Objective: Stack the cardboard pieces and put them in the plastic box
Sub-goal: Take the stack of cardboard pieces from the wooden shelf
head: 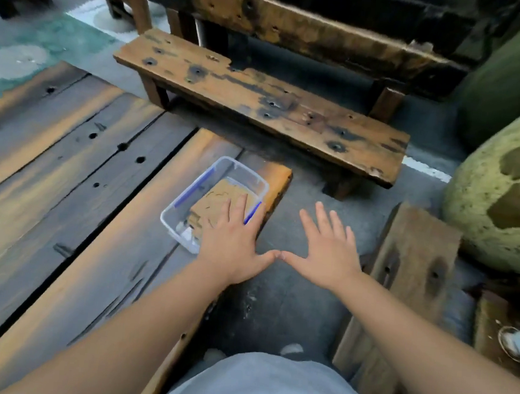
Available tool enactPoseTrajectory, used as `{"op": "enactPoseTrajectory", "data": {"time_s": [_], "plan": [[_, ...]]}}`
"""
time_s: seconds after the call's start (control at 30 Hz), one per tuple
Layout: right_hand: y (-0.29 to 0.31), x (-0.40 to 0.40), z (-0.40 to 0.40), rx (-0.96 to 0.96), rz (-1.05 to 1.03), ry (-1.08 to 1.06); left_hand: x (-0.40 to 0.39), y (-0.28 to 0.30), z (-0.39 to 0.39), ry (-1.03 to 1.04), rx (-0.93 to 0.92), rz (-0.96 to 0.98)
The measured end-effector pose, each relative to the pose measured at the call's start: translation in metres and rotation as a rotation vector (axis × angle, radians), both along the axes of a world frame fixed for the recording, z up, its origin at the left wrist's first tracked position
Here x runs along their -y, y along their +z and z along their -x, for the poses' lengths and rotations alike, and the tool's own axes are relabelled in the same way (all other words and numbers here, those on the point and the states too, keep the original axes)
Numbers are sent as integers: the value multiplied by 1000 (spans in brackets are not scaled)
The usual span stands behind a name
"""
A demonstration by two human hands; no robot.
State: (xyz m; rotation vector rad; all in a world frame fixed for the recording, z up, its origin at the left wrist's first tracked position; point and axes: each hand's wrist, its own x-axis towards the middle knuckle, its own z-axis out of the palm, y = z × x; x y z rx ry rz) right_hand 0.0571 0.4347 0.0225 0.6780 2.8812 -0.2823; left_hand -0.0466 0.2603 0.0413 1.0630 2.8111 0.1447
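wooden bench | plank table | mottled green boulder

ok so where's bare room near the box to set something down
Bare planks lie left of the plastic box; the long bench beyond it is bare too. Inside the box, cardboard fills the right side under the left hand. The right hand hovers over the grey floor.

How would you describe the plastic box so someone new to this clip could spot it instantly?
Start at the wide wooden plank table on the left and follow it to its near right corner. There sits the plastic box, under the fingers of the left hand. It is the only see-through item, with blue strips along its sides and cardboard pieces inside.
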Motion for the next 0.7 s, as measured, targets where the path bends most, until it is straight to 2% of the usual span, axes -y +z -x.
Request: {"op": "enactPoseTrajectory", "data": {"time_s": [0.43,0.7], "plan": [[4,-130,-148,-13,7,-430,-202,10,-94,-497,-45,58],[9,-172,-278,-42,39,-862,-314,10,-186,-890,-70,40]]}}
